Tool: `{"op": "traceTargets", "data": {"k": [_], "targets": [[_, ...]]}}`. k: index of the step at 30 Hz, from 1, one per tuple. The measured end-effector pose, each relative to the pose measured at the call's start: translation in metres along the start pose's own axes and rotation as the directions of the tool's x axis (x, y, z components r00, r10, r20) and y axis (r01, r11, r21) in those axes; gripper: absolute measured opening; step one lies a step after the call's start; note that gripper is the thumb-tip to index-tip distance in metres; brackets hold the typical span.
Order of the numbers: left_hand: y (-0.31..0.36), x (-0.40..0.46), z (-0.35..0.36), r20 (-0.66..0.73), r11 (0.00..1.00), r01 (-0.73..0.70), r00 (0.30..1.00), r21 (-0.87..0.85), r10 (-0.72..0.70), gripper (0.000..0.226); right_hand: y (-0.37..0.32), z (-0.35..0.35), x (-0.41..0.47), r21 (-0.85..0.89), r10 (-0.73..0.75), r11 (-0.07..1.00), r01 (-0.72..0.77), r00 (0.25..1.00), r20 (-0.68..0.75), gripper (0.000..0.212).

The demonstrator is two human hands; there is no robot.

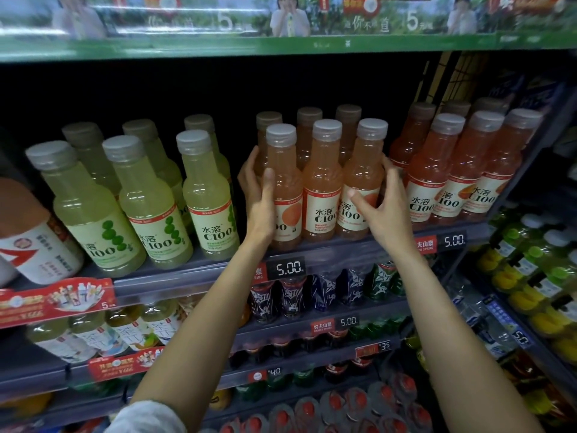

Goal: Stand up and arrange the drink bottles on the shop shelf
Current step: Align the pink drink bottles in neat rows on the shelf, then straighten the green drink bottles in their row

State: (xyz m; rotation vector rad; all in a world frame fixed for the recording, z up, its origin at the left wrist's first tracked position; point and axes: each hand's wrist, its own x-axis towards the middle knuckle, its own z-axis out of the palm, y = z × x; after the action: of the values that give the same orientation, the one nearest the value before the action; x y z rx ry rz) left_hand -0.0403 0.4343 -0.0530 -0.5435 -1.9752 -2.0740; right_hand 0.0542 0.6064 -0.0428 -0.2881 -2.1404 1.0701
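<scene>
Three upright pale-orange C100 bottles stand in the front row of the shelf (pixel 343 250): a left one (pixel 285 170), a middle one (pixel 323 182) and a right one (pixel 363 173). More of the same stand behind them. My left hand (pixel 259 195) wraps the left side of the left bottle, thumb across its front. My right hand (pixel 385 204) grips the right bottle from its right side, fingers over the label. All three front bottles stand close together between my hands.
Yellow-green C100 bottles (pixel 206 195) stand to the left, redder C100 bottles (pixel 437 170) to the right. Price tags reading 5.00 (pixel 290 268) line the shelf edge. Lower shelves hold dark, green and red-capped bottles. A green shelf (pixel 281 45) hangs overhead.
</scene>
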Motion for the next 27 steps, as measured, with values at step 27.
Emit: {"op": "traceTargets", "data": {"k": [27], "targets": [[0.029, -0.054, -0.244, -0.082, 0.877, -0.394, 0.899, 0.275, 0.43, 0.053, -0.127, 0.114, -0.109, -0.035, -0.307, 0.949, 0.315, 0.941, 0.141, 0.038]]}}
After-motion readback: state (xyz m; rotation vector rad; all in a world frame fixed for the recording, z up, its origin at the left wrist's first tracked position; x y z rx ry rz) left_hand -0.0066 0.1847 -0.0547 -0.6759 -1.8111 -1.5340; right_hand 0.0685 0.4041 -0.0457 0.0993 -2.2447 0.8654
